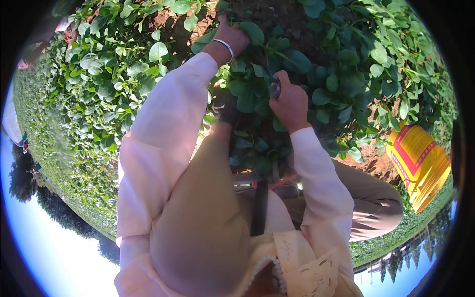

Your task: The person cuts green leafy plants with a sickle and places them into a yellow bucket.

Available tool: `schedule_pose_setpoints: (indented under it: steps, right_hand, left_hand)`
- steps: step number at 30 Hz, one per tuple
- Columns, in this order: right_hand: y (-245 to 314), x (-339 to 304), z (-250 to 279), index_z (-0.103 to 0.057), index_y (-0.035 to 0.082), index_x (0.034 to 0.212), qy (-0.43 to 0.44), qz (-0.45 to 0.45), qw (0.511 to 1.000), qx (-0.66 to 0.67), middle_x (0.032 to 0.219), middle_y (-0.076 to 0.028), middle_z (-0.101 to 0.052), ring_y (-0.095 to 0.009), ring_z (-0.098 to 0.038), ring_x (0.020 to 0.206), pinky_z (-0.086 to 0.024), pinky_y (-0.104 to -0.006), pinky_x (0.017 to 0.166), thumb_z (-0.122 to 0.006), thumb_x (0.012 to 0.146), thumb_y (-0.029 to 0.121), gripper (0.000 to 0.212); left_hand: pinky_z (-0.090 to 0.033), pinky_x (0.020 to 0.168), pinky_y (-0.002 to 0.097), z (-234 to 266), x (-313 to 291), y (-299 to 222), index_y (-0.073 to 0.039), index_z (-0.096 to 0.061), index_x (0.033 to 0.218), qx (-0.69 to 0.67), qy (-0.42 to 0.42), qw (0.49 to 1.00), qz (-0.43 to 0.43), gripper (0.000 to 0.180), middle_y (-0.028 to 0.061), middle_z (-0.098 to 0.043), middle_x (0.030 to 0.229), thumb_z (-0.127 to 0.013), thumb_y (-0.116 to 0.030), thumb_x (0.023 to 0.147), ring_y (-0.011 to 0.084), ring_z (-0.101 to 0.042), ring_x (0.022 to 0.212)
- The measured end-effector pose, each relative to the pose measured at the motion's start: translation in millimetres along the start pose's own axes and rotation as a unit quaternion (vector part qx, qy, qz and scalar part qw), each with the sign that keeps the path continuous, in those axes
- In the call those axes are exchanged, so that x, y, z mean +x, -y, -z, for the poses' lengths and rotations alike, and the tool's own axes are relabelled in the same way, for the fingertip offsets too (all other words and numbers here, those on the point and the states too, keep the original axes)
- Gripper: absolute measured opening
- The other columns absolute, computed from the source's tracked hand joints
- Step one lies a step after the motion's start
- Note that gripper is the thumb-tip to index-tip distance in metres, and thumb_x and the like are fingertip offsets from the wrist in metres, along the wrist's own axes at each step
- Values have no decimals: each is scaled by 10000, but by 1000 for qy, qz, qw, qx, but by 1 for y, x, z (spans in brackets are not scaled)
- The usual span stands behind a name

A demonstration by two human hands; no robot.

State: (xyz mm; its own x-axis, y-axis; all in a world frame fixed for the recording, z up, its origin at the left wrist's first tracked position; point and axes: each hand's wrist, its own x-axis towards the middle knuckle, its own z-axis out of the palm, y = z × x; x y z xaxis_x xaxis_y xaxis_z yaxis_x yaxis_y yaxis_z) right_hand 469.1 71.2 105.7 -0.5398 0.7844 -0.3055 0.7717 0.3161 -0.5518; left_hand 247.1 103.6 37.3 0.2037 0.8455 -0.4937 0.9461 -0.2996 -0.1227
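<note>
My left hand (231, 39), with a pale bracelet (223, 47) at the wrist, reaches far forward into the leafy green plants (247, 89). Its fingers look curled in beside a broad leaf (253, 32); what they hold is hidden. Closer to me and to the right, my right hand (290, 103) is closed around a dark-handled hand tool (275, 88). The tool's thin working end points forward among the leaves, and its shape cannot be made out.
A yellow bucket with red markings (418, 161) stands tilted at the right. Dense rows of greens (99, 84) spread on both sides. Bare brown soil (378, 161) shows between plants. My bent knees (198, 198) are close behind the greens.
</note>
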Motion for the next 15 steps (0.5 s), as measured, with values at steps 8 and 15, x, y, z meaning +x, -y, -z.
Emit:
schedule_pose_setpoints:
  steps: [8,15]
  right_hand:
    - [-10,12,-9,-526,117,923,-52,-34,989,137,694,-164,-623,-398,-606,689,-459,-495,604,-638,743,116,212]
    - [-12,-2,7,-528,110,930,-21,-30,992,118,703,-174,-619,-409,-594,695,-447,-500,597,-639,743,102,218]
  left_hand:
    - [-336,870,628,-27,4,4,-205,-664,995,-57,-127,990,23,194,0,-626,1053,-613,-193,808,235,-569,1063]
    - [-471,847,439,-40,1,28,-147,-618,1079,-342,-133,926,93,304,96,-642,1076,-638,-183,778,324,-604,1011]
